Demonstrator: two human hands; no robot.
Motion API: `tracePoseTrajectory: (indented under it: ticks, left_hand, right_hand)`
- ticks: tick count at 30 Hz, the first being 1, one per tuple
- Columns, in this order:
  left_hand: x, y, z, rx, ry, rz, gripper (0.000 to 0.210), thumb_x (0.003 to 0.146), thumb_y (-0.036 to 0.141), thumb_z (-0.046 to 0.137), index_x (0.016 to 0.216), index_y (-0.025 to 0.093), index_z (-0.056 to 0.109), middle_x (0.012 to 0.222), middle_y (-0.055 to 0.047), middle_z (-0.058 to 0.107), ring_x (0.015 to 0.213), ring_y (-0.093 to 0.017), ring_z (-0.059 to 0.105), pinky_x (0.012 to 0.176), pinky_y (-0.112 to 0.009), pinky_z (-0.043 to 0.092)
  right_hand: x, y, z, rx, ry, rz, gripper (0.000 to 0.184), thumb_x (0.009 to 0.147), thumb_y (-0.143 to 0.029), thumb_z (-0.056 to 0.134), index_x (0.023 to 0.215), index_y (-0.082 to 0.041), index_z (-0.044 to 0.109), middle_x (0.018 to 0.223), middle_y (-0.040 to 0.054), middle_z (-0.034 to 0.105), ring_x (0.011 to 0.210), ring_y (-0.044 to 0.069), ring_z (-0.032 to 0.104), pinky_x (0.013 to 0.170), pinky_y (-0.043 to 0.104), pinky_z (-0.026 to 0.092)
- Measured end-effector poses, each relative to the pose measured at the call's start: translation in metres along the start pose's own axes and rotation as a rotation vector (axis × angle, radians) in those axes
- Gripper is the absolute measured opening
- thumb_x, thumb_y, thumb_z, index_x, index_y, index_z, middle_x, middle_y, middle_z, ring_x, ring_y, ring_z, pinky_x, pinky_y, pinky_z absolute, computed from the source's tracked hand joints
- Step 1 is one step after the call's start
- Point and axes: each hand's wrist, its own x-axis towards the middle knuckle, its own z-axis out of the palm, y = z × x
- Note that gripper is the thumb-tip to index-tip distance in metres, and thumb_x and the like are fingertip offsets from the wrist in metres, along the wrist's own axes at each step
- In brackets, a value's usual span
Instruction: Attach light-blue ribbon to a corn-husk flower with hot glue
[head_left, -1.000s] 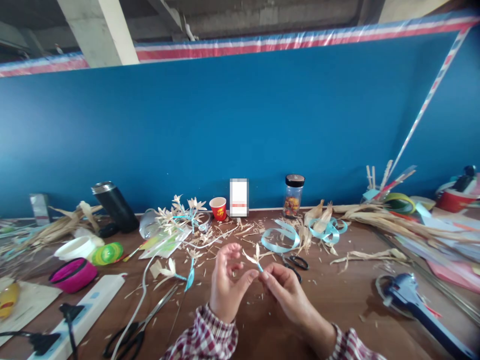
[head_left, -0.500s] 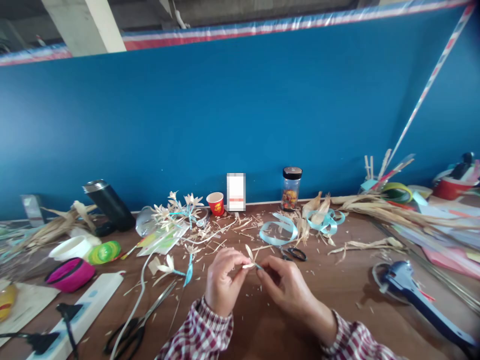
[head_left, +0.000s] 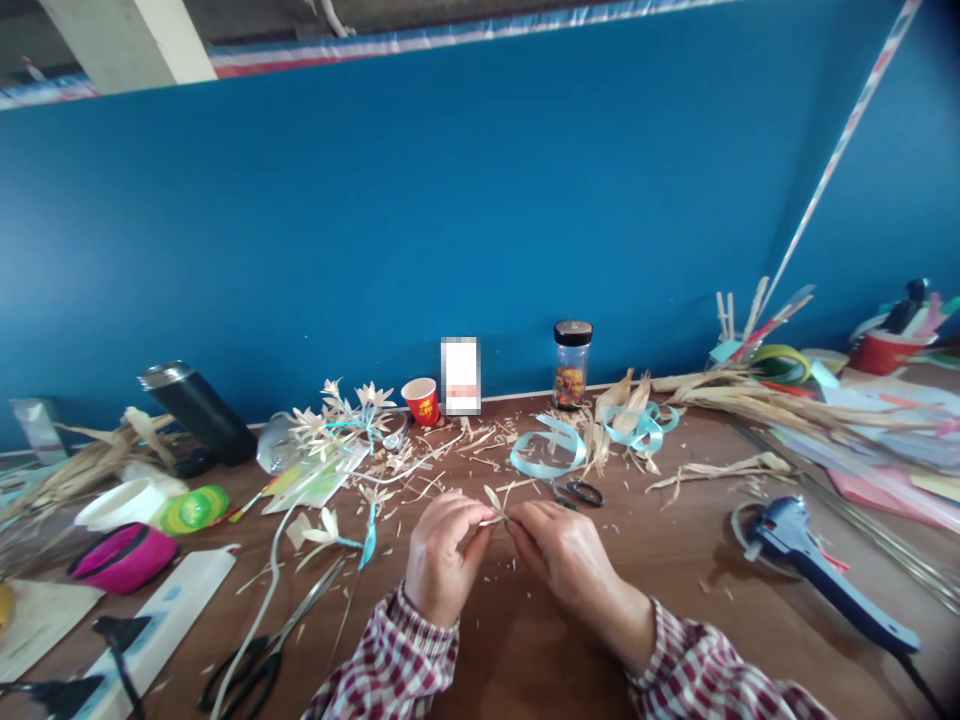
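Note:
A small pale flower (head_left: pixel 495 506), seemingly of corn husk, is held between my two hands above the brown table. My left hand (head_left: pixel 441 552) pinches its petals between thumb and fingertips. With thumb and forefinger closed, my right hand (head_left: pixel 561 552) grips the base of the same flower; its stem is hidden by those fingers. Just behind the hands lie small dark-handled scissors (head_left: pixel 585 494) and a curl of light blue ribbon (head_left: pixel 551 455). Left of my left hand rests another husk flower with a blue-wrapped stem (head_left: pixel 367 540).
Large scissors (head_left: pixel 259 660), a white cable and a power strip (head_left: pixel 169 620) lie at left. A blue glue gun (head_left: pixel 817 575) is at right. A red paper cup (head_left: pixel 421 402) and a lidded jar (head_left: pixel 573 366) stand near the blue partition (head_left: pixel 465 200). Husk scraps litter the table.
My right hand has come closer to my left, its fingers now covering the bluish stem that showed before. The whole view has shifted slightly.

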Motion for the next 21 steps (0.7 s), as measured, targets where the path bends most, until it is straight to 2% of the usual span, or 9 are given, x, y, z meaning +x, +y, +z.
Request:
tracePoseTrajectory:
  ticks: [9,13,21]
  left_hand:
    - [-0.004,0.002,0.002,0.001,-0.031,-0.005,0.01,0.077,0.009,0.059,0.08,0.018,0.063,0.076,-0.005,0.069,0.078,-0.017,0.064,0.078,-0.033,0.053]
    - [-0.008,0.004,0.004,0.011,-0.02,-0.02,0.011,0.078,0.01,0.056,0.078,0.018,0.063,0.075,-0.005,0.069,0.076,-0.017,0.065,0.076,-0.032,0.053]
    - [-0.013,0.012,0.012,0.058,0.007,-0.041,0.011,0.077,0.008,0.057,0.079,0.018,0.06,0.076,-0.004,0.067,0.078,-0.017,0.063,0.078,-0.032,0.052]
  right_hand:
    - [-0.001,0.0,0.003,-0.025,-0.025,0.009,0.025,0.093,-0.024,0.038,0.081,-0.018,0.059,0.072,0.0034,0.061,0.068,0.014,0.055,0.063,0.023,0.035]
    - [-0.003,0.0,0.009,-0.028,0.02,0.02,0.025,0.092,-0.023,0.039,0.074,-0.018,0.057,0.066,0.002,0.058,0.062,0.012,0.051,0.059,0.022,0.033]
    - [-0.012,-0.006,0.024,-0.037,0.062,0.156,0.024,0.091,-0.021,0.04,0.072,-0.019,0.053,0.066,0.0025,0.058,0.062,0.013,0.051,0.059,0.023,0.031]
